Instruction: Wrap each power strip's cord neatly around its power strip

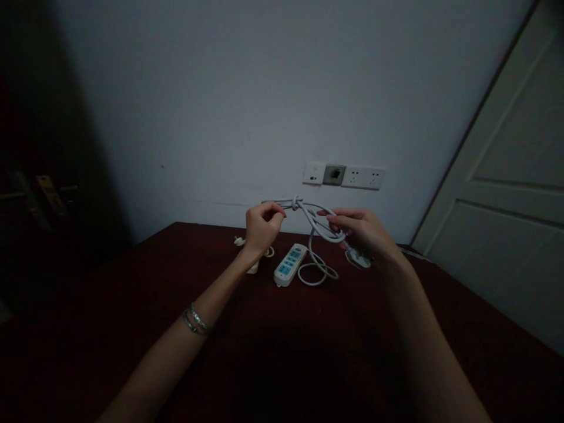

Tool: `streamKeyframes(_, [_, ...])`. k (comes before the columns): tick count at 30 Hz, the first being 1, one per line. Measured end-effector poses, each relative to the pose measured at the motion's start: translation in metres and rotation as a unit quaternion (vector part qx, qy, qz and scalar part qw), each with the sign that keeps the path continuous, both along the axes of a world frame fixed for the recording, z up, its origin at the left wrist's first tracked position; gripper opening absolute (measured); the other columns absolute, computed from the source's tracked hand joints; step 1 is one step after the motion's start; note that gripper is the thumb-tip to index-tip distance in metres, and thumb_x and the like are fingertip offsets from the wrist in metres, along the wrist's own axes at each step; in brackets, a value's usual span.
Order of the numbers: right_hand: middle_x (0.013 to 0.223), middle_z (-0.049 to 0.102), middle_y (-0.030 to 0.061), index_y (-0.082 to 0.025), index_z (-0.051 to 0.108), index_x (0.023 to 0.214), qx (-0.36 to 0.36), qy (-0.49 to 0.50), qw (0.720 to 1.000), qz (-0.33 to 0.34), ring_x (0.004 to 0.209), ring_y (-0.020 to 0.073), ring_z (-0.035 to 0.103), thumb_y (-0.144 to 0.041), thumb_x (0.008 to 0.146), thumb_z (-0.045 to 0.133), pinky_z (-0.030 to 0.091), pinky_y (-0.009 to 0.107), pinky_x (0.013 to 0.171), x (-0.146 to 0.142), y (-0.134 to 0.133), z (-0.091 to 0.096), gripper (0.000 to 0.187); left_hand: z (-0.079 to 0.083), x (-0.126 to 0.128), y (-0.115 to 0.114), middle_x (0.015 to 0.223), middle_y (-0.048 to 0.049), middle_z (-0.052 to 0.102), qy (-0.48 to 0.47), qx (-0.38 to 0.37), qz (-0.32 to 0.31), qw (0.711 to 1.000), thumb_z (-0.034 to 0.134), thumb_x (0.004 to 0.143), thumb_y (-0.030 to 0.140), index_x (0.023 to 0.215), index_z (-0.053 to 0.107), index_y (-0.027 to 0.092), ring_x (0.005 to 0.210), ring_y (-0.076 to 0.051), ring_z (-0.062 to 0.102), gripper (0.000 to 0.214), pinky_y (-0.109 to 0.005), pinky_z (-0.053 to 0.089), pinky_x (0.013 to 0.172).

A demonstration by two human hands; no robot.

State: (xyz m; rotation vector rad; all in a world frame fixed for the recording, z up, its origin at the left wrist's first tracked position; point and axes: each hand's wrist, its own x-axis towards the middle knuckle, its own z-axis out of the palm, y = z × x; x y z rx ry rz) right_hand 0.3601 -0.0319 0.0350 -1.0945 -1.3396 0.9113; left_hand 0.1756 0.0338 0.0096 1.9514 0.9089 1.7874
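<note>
My left hand (261,228) is closed in a pinch on one end of a bundled white cord (308,212), held up above the table. A knot in the cord shows just right of that hand. My right hand (362,230) grips the other side of the bundle, fingers curled round the loops, with the cord's white plug (359,257) hanging under it. The cord runs down in a loop to a white power strip (289,264) with blue sockets, lying on the dark red table (145,305). Thin bracelets (197,322) sit on my left wrist.
A small white plug or adapter (240,241) with a thin cable lies on the table behind my left hand. Wall sockets (343,175) are set in the pale wall above. A white door (511,194) stands at the right. Dark furniture fills the left.
</note>
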Motion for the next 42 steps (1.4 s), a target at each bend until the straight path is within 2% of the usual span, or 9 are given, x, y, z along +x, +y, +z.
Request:
streamKeyframes(7, [0.054,0.055,-0.0012,-0.015,0.072,0.096,-0.037,-0.13,0.991,-0.01,0.038,0.0058,0.043,-0.038,0.069,0.068,0.038,0.017,0.032,0.016,-0.016,0.009,0.035,0.022,-0.038,-0.007,0.037,0.0044,0.039,-0.053,0.096,-0.064,0.992,0.043,0.063,0.016,0.046,0.051,0.016,0.036,-0.007,0.035,0.019,-0.021,0.025,0.039])
streamKeyframes(11, [0.055,0.061,0.001,-0.017,0.073,0.096,-0.058,-0.164,0.985,0.02,0.037,0.0067,0.046,-0.042,0.07,0.069,0.035,0.017,0.031,0.021,-0.028,0.013,0.036,0.036,-0.05,-0.031,0.065,-0.0017,0.062,0.097,0.138,-0.08,0.982,0.05,0.067,0.016,0.066,0.062,0.015,0.061,-0.012,0.056,0.012,-0.023,0.042,0.057])
streamKeyframes(14, [0.057,0.063,0.0018,-0.018,0.073,0.095,-0.053,-0.163,0.983,0.06,0.039,0.0075,0.048,-0.044,0.07,0.069,0.036,0.017,0.032,0.014,-0.034,0.013,0.036,0.034,-0.043,-0.041,0.107,-0.0096,0.064,0.308,0.076,-0.188,0.929,0.065,0.067,0.027,0.111,0.059,0.016,0.094,-0.02,0.059,0.046,-0.03,0.046,0.077])
streamKeyframes(18, [0.057,0.061,0.001,-0.018,0.073,0.092,-0.016,-0.148,0.987,0.06,0.038,0.0074,0.048,-0.043,0.071,0.069,0.038,0.018,0.033,0.007,-0.035,0.015,0.032,0.026,-0.031,-0.039,0.107,-0.0097,0.064,0.422,-0.018,-0.297,0.856,0.063,0.073,0.035,0.126,0.05,0.016,0.092,-0.02,0.059,0.058,-0.029,0.045,0.077])
streamKeyframes(26, [0.091,0.064,0.0082,-0.022,0.065,0.104,0.034,0.036,0.998,0.05,0.08,0.0203,0.063,-0.052,0.081,0.054,0.057,0.03,0.053,0.015,-0.017,0.015,0.039,0.013,-0.021,-0.011,0.065,-0.0023,0.059,0.11,-0.238,-0.337,0.904,0.053,0.082,0.035,0.1,0.058,0.011,0.054,-0.011,0.057,0.03,-0.024,0.043,0.052])
streamKeyframes(32, [0.1,0.062,0.0091,-0.024,0.06,0.109,0.129,0.125,0.978,0.105,0.099,0.0281,0.061,-0.065,0.076,0.048,0.056,0.047,0.078,0.021,-0.016,0.01,0.054,-0.009,-0.006,0.017,0.073,-0.0083,0.064,-0.112,-0.402,-0.47,0.778,0.047,0.086,0.033,0.108,0.055,0.007,0.059,-0.014,0.062,0.035,-0.028,0.051,0.059])
streamKeyframes(36, [0.108,0.062,0.0045,-0.032,0.05,0.121,0.232,0.092,0.965,0.076,0.103,0.0273,0.061,-0.042,0.065,0.073,0.049,0.049,0.092,0.019,-0.014,0.006,0.062,-0.013,0.002,0.014,0.077,-0.0095,0.064,-0.162,-0.482,-0.513,0.691,0.042,0.09,0.03,0.114,0.054,0.006,0.065,-0.014,0.063,0.036,-0.03,0.053,0.066])
streamKeyframes(38, [0.107,0.063,0.0029,-0.035,0.042,0.128,0.26,0.058,0.964,0.024,0.101,0.025,0.062,-0.032,0.066,0.073,0.051,0.048,0.09,0.016,-0.01,0.005,0.07,-0.013,0.005,0.01,0.074,-0.0085,0.064,-0.146,-0.493,-0.498,0.698,0.041,0.091,0.032,0.118,0.053,0.008,0.063,-0.015,0.063,0.038,-0.031,0.054,0.064])
streamKeyframes(42, [0.102,0.065,0.0046,-0.032,0.035,0.134,0.264,0.001,0.964,-0.023,0.098,0.0243,0.063,-0.033,0.071,0.07,0.056,0.046,0.08,0.009,-0.007,0.005,0.072,-0.019,0.011,0.006,0.065,-0.0039,0.061,-0.09,-0.461,-0.422,0.776,0.047,0.089,0.033,0.119,0.053,0.012,0.055,-0.014,0.061,0.037,-0.031,0.054,0.056])
